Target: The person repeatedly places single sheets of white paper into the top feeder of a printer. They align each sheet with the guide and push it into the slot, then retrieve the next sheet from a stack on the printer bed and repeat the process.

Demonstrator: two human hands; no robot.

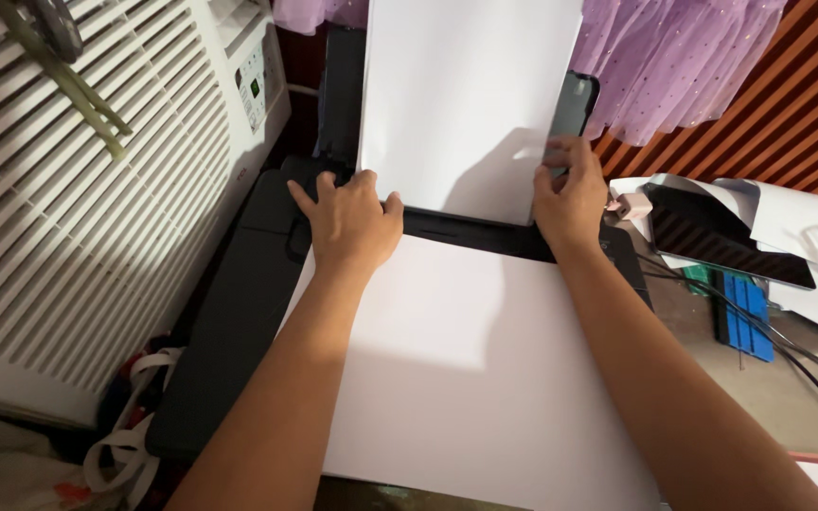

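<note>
Thin, upright stack of plain white paper sheets [466, 95] standing in the rear feed tray of a flat black printer [239, 312], at the far middle of the scene. Light, flexible, prone to buckling or fanning if squeezed at one corner; smooth-faced and likely slippery sheet on sheet, so best taken by both side edges low down, near the slot. Left hand [347, 222] spread flat, fingers loosely open, resting at the stack's lower left corner and gripping nothing. Right hand [570, 194] lightly curled against the lower right edge, fingertips touching the paper and the dark tray guide [575, 104] beside it. Large white sheet [466, 360] lying over the printer top, under both forearms. Slatted white air conditioner [87, 208] close on the left; lilac sequinned fabric [674, 57] hanging behind; dark phone-like slab [721, 241], blue block [745, 317] and black cables [788, 355] crowding the desk on the right.
</note>
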